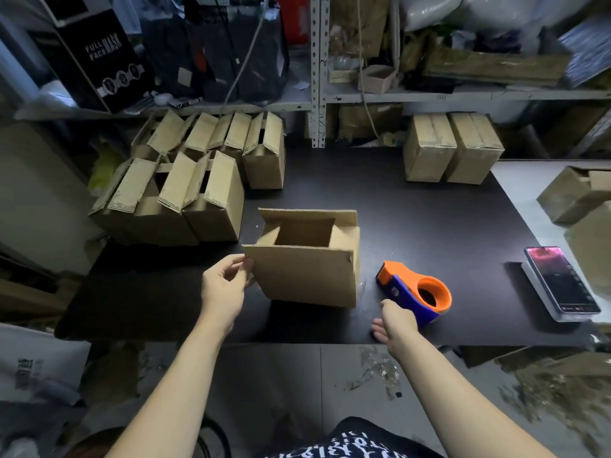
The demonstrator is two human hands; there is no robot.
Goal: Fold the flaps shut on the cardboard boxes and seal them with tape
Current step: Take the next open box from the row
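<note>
An open cardboard box (310, 276) stands in the middle of the black table (413, 223), its long flaps up and the inside empty. My left hand (224, 285) pinches the left edge of the near flap. Right of the box lies an orange and blue tape dispenser (416, 292). My right hand (395, 322) rests at the dispenser's near end, fingers curled down on the table; whether it grips the dispenser is unclear.
Several open boxes (185, 180) crowd the table's left rear. Two closed boxes (453, 147) stand at the back right, more cardboard boxes (575, 193) at the far right. A phone (562, 282) lies on the right edge. Cluttered shelves (317, 97) rise behind.
</note>
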